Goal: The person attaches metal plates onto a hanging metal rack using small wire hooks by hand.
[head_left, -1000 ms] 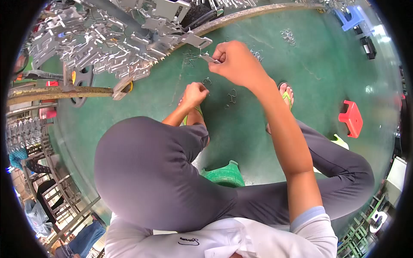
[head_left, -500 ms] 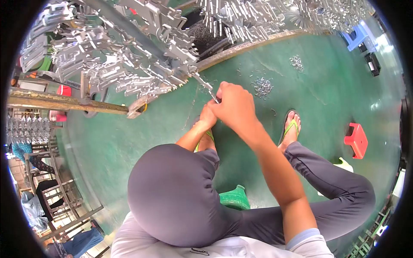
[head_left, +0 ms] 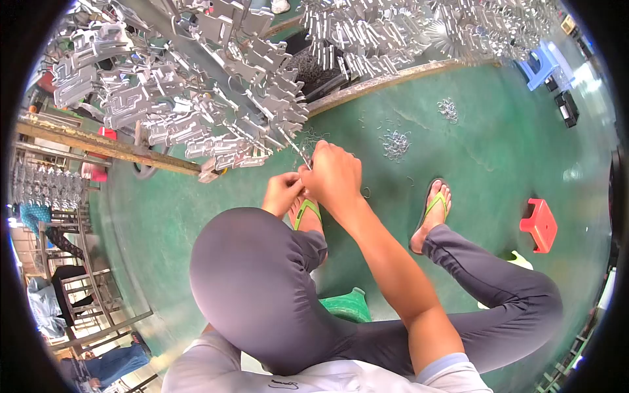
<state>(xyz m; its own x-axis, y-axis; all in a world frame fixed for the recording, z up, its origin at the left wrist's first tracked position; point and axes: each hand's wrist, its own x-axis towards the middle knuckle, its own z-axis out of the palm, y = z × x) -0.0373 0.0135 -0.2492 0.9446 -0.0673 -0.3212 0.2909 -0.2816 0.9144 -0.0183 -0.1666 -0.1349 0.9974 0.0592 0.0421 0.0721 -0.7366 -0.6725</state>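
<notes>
My right hand point(head_left: 334, 175) is closed on a thin metal part point(head_left: 303, 156) at the lower end of a hanging string of parts. Just to its left, my left hand point(head_left: 283, 192) has its fingers pinched together close to my right fingertips; what they hold, if anything, is hidden. Above both hands hang many flat silver metal parts point(head_left: 246, 62) in linked rows. Small wire hooks point(head_left: 396, 145) lie in a loose pile on the green floor, right of my right hand.
A worn beam point(head_left: 386, 81) crosses behind the hanging parts, and another beam point(head_left: 111, 145) ends at left. A green stool point(head_left: 348, 305) is between my legs. A red stool point(head_left: 541, 226) and a blue stool point(head_left: 541, 67) stand right. Other people point(head_left: 118, 365) are at far left.
From reaching up with a metal part, my right hand has come down beside my left hand, then moved slightly left. The view has shifted, showing more hanging parts.
</notes>
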